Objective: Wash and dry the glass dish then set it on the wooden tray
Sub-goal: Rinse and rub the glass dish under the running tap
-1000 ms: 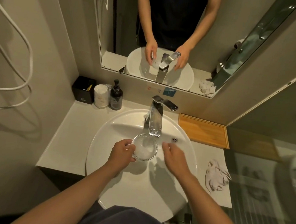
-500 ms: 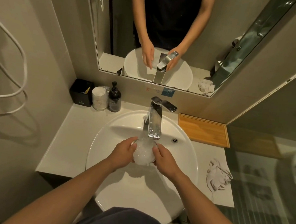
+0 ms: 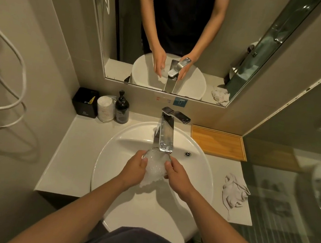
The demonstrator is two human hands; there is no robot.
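Observation:
A small clear glass dish (image 3: pixel 155 165) is held over the white basin (image 3: pixel 112 146), right under the spout of the chrome tap (image 3: pixel 166 136). Water runs over the dish and spills off its near side. My left hand (image 3: pixel 134 168) grips its left rim and my right hand (image 3: pixel 177 175) grips its right rim. The wooden tray (image 3: pixel 218 141) lies on the counter to the right of the tap, with nothing on it.
A crumpled white cloth (image 3: pixel 234 193) lies on the counter right of the basin. At the back left stand a black box (image 3: pixel 85 102), a wrapped white roll (image 3: pixel 105 109) and a dark pump bottle (image 3: pixel 122 109). A mirror hangs above.
My right hand, free a second ago, has closed on the dish's right rim. The dish has tilted under the running water, held between both hands.

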